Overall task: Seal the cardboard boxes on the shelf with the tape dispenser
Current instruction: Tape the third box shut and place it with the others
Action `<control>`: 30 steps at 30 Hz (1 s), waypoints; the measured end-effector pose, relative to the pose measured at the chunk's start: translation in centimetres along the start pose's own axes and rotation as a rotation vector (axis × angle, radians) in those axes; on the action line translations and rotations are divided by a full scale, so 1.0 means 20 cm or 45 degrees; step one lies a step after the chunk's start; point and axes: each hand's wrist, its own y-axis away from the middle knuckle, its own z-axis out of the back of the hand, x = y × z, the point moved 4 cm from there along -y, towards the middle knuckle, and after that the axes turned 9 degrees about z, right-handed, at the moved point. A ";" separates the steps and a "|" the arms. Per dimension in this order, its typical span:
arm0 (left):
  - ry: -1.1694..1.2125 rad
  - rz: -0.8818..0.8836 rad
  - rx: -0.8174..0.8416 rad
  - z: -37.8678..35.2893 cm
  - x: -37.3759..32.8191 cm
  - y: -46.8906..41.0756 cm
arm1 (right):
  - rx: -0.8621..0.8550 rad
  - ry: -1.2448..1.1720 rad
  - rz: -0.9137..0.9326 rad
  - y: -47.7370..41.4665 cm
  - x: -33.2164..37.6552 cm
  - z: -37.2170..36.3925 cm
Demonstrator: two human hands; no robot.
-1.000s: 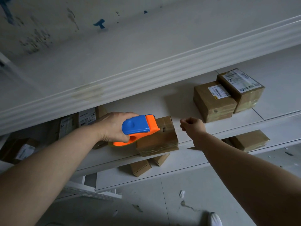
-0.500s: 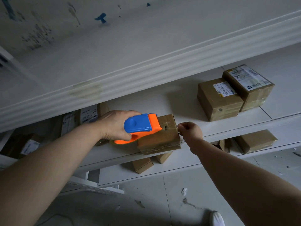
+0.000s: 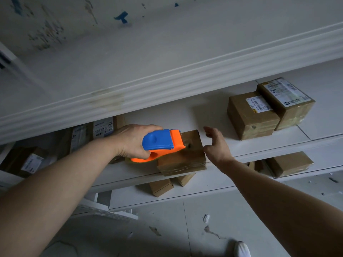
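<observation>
A small brown cardboard box [image 3: 187, 156] sits at the front edge of the white middle shelf [image 3: 213, 115], its front face wrapped in clear tape. My left hand [image 3: 132, 140] grips the blue and orange tape dispenser [image 3: 161, 143], whose orange head rests on the box's top left corner. My right hand [image 3: 216, 144] hovers just right of the box, fingers spread, thumb close to its right edge, holding nothing.
Two labelled boxes [image 3: 259, 112] stand side by side further right on the same shelf. More labelled boxes [image 3: 96, 130] are behind my left wrist and at far left. Several small boxes [image 3: 172, 182] lie on the lower shelf, one larger [image 3: 289, 164] at right. An upper shelf edge [image 3: 167, 84] overhangs.
My right hand came in from the right, pinched at the box's top right corner, then let go and opened beside it. The dispenser stayed on the box.
</observation>
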 end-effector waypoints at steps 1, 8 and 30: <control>0.003 0.012 0.004 0.00 0.01 0.00 | 0.169 0.058 0.080 -0.02 0.05 -0.02; -0.013 0.061 -0.015 -0.02 0.07 0.01 | 0.718 1.036 0.419 -0.12 0.21 -0.15; -0.033 0.058 -0.129 -0.06 0.06 0.07 | 0.713 1.002 0.408 -0.07 0.14 -0.14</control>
